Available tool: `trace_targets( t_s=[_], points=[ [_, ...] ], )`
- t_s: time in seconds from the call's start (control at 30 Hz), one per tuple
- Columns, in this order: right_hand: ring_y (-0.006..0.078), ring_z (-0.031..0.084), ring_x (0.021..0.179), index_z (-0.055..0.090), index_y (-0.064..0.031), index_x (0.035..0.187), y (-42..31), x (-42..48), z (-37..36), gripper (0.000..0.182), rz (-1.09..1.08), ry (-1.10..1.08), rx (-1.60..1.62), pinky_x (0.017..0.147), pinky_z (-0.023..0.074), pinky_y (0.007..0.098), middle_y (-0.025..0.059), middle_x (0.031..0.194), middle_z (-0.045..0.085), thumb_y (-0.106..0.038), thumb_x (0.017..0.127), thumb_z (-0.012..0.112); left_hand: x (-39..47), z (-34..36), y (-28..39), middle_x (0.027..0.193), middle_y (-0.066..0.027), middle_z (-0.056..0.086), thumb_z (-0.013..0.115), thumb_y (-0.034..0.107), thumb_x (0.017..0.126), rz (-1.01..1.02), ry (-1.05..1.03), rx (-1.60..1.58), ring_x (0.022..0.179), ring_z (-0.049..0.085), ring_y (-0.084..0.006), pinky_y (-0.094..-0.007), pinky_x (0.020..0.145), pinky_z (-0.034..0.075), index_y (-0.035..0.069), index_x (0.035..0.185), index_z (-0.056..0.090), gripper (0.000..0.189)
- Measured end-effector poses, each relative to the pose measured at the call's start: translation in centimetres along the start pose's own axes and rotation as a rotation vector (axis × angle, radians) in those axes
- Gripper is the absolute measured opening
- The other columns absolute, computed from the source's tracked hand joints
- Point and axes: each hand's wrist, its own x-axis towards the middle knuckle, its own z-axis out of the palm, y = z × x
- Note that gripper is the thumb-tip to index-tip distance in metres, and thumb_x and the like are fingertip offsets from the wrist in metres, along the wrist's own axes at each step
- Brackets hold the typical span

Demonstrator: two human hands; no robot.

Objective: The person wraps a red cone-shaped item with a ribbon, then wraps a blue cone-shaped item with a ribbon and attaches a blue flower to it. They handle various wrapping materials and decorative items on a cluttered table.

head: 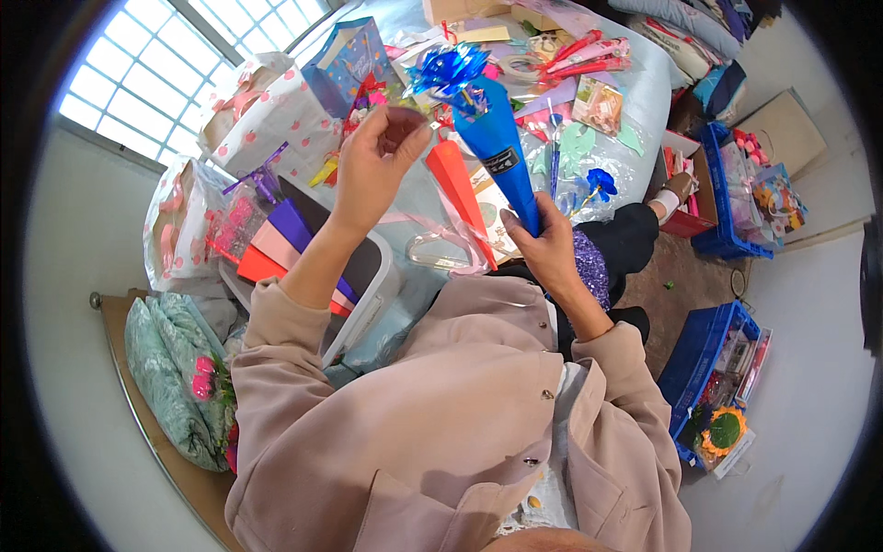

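My right hand [548, 245] grips the narrow lower end of a blue paper cone sleeve [497, 141], which bears a dark label with writing. From its wide top rises a shiny blue foil flower [452, 69]. My left hand [383, 159] is raised just left of the cone, fingers curled toward the thumb. A small white speck shows by its fingertips, too small to tell whether I hold it. Between my hands lies a red paper cone [459, 190], with a pink ribbon [459, 214] beside it. A blue foil rose [600, 183] rests right of the cone on clear wrap.
A grey-white bin [376, 286] with purple, pink and red cones stands at left, by peach-print bags [296, 103]. Red and pink wrapped cones [586, 55] and a tape roll [521, 67] lie farther back. Blue crates [710, 366] stand on the floor at right.
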Motion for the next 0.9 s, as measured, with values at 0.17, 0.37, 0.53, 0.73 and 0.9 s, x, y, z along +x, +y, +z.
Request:
trace_targets(
  t_s=[0.17,0.37,0.53,0.73,0.9],
  points=[
    [0.0063,0.036,0.054,0.050,-0.0001,0.078,1.0,0.0,0.2,0.024,0.019,0.027,-0.027,0.046,0.0318,0.0234,0.0007,0.058,0.042,-0.016,0.074,0.068,-0.3,1.7,0.7,0.073,0.0018,0.054,0.065,0.009,0.078,-0.049,-0.160,0.278,0.062,0.046,-0.0019,-0.0158,0.056,0.038,0.001,0.094,0.059,0.018],
    [0.0049,0.038,0.057,0.054,-0.0018,0.083,1.9,0.2,-0.3,0.021,0.058,0.016,-0.137,0.048,0.0333,0.0216,-0.0020,0.062,0.044,-0.015,0.075,0.069,-0.5,2.4,-0.1,0.069,0.0008,0.054,0.065,0.009,0.079,-0.229,-0.240,-0.101,0.059,0.046,-0.0036,-0.0176,0.054,0.039,0.003,0.093,0.059,0.017],
    [0.0060,0.040,0.059,0.058,-0.0021,0.093,3.4,0.4,-0.2,0.027,0.070,0.006,-0.122,0.051,0.0360,0.0214,-0.0022,0.065,0.046,-0.017,0.074,0.070,-0.3,2.9,-0.8,0.070,-0.0004,0.055,0.062,0.009,0.081,-0.272,-0.258,-0.287,0.059,0.048,-0.0055,-0.0190,0.054,0.041,0.004,0.093,0.059,0.014],
    [0.0099,0.044,0.060,0.055,-0.0007,0.088,-1.0,0.8,-0.1,0.031,-0.046,0.034,0.044,0.055,0.0400,0.0252,0.0043,0.067,0.051,-0.017,0.068,0.073,-0.7,3.9,-0.8,0.073,-0.0010,0.056,0.063,0.012,0.081,-0.281,-0.302,-0.129,0.057,0.048,-0.0048,-0.0183,0.054,0.041,0.001,0.095,0.058,0.018],
    [0.0088,0.045,0.063,0.055,-0.0007,0.092,-0.1,1.1,-0.4,0.033,0.016,-0.004,0.038,0.057,0.0412,0.0245,0.0031,0.071,0.053,-0.016,0.068,0.073,-1.1,4.6,-0.6,0.074,-0.0015,0.057,0.062,0.012,0.082,-0.292,-0.338,-0.077,0.059,0.048,-0.0045,-0.0185,0.053,0.041,0.000,0.097,0.058,0.020]
  ],
)
